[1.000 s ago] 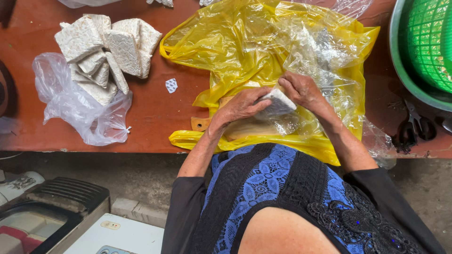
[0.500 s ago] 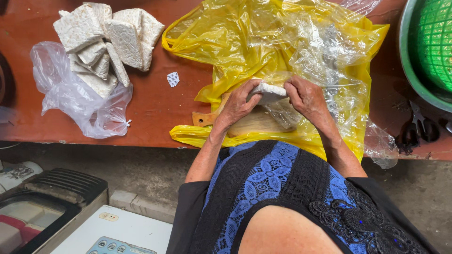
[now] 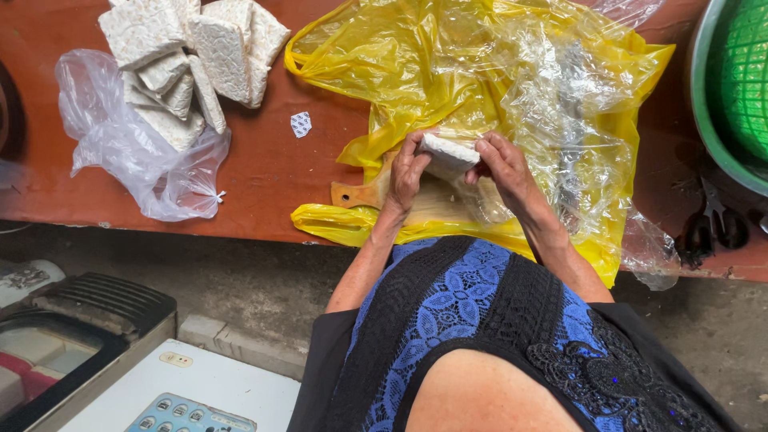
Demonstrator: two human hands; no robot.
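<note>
Tempeh block (image 3: 446, 154), pale and wrapped in thin clear film, sits lifted between your two hands just above the wooden cutting board (image 3: 376, 194), over the near part of the crumpled yellow plastic bag (image 3: 480, 72) that covers the middle of the red-brown counter (image 3: 272, 176). Your left hand (image 3: 408, 172) closes on the block's left end, fingers curled over its top edge, and your right hand (image 3: 502, 164) grips the right end, thumb and fingertips pressed against the wrapping. Clear plastic sheets (image 3: 560, 104) lie bunched on the yellow bag just beyond your right hand; whether more blocks lie under them is hard to tell through the glare. At the far left of the counter you have a pile of unwrapped tempeh pieces (image 3: 192, 56) stacked on an open clear bag (image 3: 136, 168), well apart from your hands. A small white scrap (image 3: 301, 124) lies on the bare counter between that pile and the yellow bag. A green basket (image 3: 740, 80) stands at the right edge, with dark scissors (image 3: 708, 228) on the counter near it.
</note>
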